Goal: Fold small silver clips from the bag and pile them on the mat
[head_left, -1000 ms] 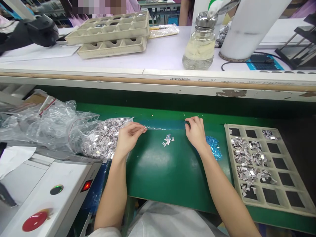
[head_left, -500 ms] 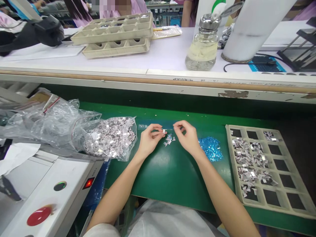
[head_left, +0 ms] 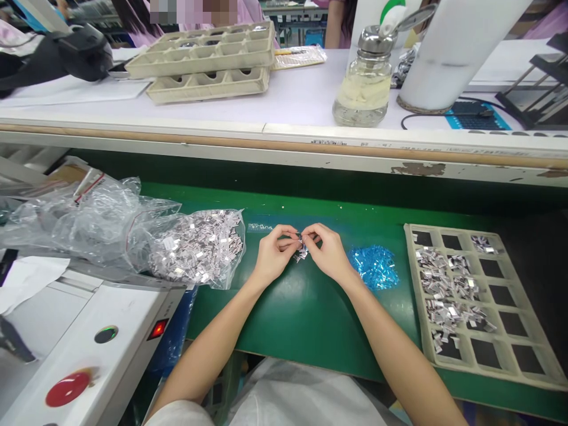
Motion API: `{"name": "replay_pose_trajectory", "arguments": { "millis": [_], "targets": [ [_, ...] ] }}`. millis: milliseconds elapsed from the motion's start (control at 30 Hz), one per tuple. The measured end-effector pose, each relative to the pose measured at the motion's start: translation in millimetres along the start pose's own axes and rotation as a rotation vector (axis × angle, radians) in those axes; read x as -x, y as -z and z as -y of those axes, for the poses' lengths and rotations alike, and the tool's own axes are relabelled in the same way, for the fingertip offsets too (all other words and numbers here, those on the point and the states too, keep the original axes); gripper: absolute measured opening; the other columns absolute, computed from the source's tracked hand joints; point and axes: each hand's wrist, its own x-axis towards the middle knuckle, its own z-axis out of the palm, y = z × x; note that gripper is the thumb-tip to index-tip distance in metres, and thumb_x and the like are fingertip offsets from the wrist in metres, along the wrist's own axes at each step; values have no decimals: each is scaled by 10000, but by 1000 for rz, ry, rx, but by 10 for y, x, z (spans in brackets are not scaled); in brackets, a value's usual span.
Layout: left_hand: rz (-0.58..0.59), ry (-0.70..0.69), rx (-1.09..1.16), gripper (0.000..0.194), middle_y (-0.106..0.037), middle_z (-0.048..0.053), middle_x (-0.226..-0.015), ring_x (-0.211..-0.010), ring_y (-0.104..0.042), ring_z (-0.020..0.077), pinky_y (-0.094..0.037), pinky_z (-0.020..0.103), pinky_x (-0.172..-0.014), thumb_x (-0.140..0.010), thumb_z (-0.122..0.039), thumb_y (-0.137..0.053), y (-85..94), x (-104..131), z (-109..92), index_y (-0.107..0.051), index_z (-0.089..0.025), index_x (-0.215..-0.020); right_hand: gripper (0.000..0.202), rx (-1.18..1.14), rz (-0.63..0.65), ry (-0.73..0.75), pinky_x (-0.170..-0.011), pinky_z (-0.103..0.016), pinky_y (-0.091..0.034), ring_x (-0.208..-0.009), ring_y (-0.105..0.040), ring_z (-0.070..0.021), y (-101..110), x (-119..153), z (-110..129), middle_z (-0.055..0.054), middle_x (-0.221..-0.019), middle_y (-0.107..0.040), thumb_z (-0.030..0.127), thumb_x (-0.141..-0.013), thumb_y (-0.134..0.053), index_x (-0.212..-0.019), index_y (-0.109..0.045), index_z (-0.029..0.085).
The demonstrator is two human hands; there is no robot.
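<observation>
My left hand (head_left: 276,253) and my right hand (head_left: 327,251) meet fingertip to fingertip over the green work surface (head_left: 306,322). Between them is a small silvery piece (head_left: 300,237), mostly covered by the fingers. The left thumb and forefinger pinch it. My right fingers are closed at the same spot; whether they grip the piece or something of their own is hidden. Just under the fingertips lies a little heap of silvery pieces (head_left: 301,254). A pile of shiny blue film bits (head_left: 375,267) sits right of my right wrist.
A clear bag of silvery pieces (head_left: 199,248) lies at left, behind a white machine (head_left: 119,331) with a red button (head_left: 68,387). At right is a compartment tray (head_left: 497,371), partly filled. The raised shelf (head_left: 302,112) carries stacked trays (head_left: 208,89) and a glass bottle (head_left: 364,89).
My right hand has moved left and my left hand slightly right, so their fingertips now meet. The silvery piece, visible before in my left fingers, is now mostly covered.
</observation>
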Motion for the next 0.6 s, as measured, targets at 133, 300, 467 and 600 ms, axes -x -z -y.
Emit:
{"name": "replay_pose_trajectory", "arguments": {
  "millis": [133, 300, 467, 600],
  "targets": [
    [-2, -10, 0, 298, -686, 25, -1002, -871, -779, 169, -632, 246, -781, -844, -254, -787, -14, 7, 4, -634, -190, -1092, 133, 13, 0, 1, -773, -293, -506, -836, -652, -164, -6, 1, -3, -17, -932, -680, 172, -986, -568, -944, -684, 222],
    [13, -1, 6, 317, -686, 33, -1019, -857, -771, 164, -639, 261, -779, -846, -268, -793, -20, 20, -14, -625, -191, -1104, 139, 24, 6, -14, -770, -298, -512, -832, -655, -164, 3, -4, -35, -20, -950, -689, 157, -979, -576, -967, -697, 224],
    [40, 3, 11, 333, -681, 39, -1030, -842, -764, 162, -639, 263, -754, -849, -295, -802, -13, 23, 1, -617, -195, -1107, 227, -7, 31, -29, -801, -305, -536, -891, -676, -169, 26, -14, -77, -37, -1060, -718, 140, -962, -588, -1119, -719, 237],
    [70, 4, 14, 354, -673, 30, -1010, -861, -775, 178, -644, 289, -787, -858, -298, -792, -21, 17, 14, -598, -209, -1140, 292, -10, 121, -12, -788, -306, -532, -876, -663, -172, 54, -21, -83, -24, -990, -709, 108, -924, -609, -1155, -722, 246]
  ]
}}
